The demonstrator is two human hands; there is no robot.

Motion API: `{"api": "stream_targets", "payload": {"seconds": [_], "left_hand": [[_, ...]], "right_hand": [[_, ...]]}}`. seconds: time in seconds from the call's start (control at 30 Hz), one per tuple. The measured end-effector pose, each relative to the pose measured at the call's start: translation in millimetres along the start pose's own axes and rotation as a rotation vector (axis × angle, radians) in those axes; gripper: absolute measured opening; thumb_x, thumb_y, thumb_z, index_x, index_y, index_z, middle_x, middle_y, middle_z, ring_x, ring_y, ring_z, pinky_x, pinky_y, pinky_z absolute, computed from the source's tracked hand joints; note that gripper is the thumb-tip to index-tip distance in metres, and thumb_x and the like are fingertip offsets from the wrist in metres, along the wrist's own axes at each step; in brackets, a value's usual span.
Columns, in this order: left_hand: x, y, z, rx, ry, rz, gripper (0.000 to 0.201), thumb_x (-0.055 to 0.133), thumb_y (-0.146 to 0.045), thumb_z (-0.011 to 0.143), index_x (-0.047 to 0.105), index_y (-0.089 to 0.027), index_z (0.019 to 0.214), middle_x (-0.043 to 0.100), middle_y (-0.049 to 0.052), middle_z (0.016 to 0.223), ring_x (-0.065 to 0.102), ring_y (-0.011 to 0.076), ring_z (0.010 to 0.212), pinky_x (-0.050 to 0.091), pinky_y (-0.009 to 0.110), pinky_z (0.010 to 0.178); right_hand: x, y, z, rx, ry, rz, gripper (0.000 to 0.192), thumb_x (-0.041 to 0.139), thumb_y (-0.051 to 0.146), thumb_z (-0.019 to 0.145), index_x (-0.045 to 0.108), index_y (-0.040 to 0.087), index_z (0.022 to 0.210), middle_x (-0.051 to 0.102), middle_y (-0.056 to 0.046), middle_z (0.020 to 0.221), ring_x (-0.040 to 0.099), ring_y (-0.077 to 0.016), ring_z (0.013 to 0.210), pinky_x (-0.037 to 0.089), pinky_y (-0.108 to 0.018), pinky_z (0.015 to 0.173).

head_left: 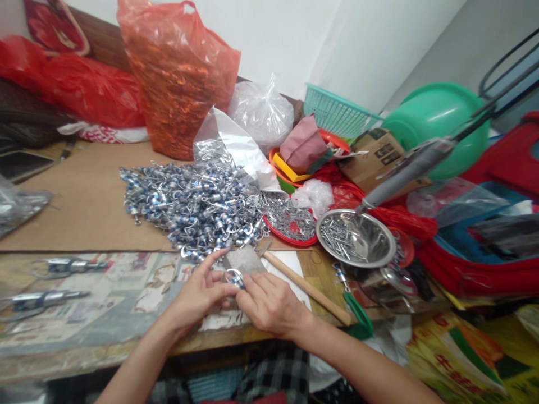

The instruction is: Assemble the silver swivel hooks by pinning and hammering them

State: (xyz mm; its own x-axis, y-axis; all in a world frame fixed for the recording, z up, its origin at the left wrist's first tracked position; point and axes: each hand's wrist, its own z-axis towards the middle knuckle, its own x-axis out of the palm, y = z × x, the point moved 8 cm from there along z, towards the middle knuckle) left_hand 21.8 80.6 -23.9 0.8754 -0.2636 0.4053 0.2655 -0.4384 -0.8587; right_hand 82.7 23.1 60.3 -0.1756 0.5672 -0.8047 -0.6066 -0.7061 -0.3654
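Both my hands meet over the front of the table around a small silver metal hook with a blue band [236, 278]. My left hand [204, 292] pinches it with the thumb and fingertips, its index finger stretched out. My right hand [272, 303] closes on the hook's right side, and its fingers hide part of it. Just behind the fingers lies a flat grey metal block [245, 259]. A wooden-handled hammer [307, 286] rests to the right of my hands. Beyond is a large heap of similar blue-banded hooks [197, 205].
A red dish of small metal pieces [292, 219] and a steel bowl of metal pins [345, 238] stand at right. Two banded fittings lie left, one at the front [46, 300]. An orange bag [177, 84], green basin [438, 126] and teal basket [337, 112] stand behind.
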Motion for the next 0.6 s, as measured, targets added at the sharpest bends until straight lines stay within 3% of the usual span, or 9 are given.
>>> {"api": "stream_targets", "payload": {"seconds": [0.17,0.37,0.47,0.6], "left_hand": [[-1.7,-2.4,-0.7,0.000,-0.025,0.010,0.076,0.069,-0.012,0.058,0.032,-0.019,0.125,0.058,-0.005,0.062,0.051,0.0079,0.051,0.042,0.019,0.048],[-2.4,-1.6,0.1,0.008,-0.023,0.022,0.075,0.069,-0.013,0.059,0.033,-0.021,0.124,0.059,-0.004,0.062,0.054,0.0099,0.052,0.044,0.022,0.049],[-0.8,-0.8,0.3,-0.001,-0.002,0.013,0.078,0.069,-0.013,0.060,0.030,-0.020,0.126,0.060,-0.004,0.063,0.053,0.0095,0.051,0.044,0.021,0.048],[-0.9,0.2,0.0,-0.018,0.000,0.046,0.080,0.068,-0.015,0.061,0.026,-0.022,0.128,0.061,-0.002,0.067,0.056,0.0105,0.052,0.044,0.020,0.045]], "right_hand": [[1.5,13.6,-1.0,-0.115,0.013,-0.095,0.014,0.046,0.013,0.081,0.046,0.016,0.068,0.057,-0.002,0.055,0.052,-0.0143,0.046,0.035,-0.025,0.043],[2.9,26.8,-2.5,-0.202,0.069,-0.119,0.006,0.046,0.012,0.081,0.051,0.013,0.080,0.063,-0.008,0.059,0.059,-0.0190,0.056,0.042,-0.029,0.048],[-0.4,10.3,-8.4,-0.051,0.074,0.059,0.010,0.042,0.013,0.084,0.052,0.014,0.083,0.065,-0.008,0.070,0.060,-0.0179,0.064,0.045,-0.028,0.053],[9.6,-47.1,-47.8,0.448,0.045,0.284,0.029,0.030,0.010,0.085,0.049,0.012,0.108,0.062,-0.010,0.096,0.057,-0.0169,0.090,0.046,-0.029,0.075]]}}
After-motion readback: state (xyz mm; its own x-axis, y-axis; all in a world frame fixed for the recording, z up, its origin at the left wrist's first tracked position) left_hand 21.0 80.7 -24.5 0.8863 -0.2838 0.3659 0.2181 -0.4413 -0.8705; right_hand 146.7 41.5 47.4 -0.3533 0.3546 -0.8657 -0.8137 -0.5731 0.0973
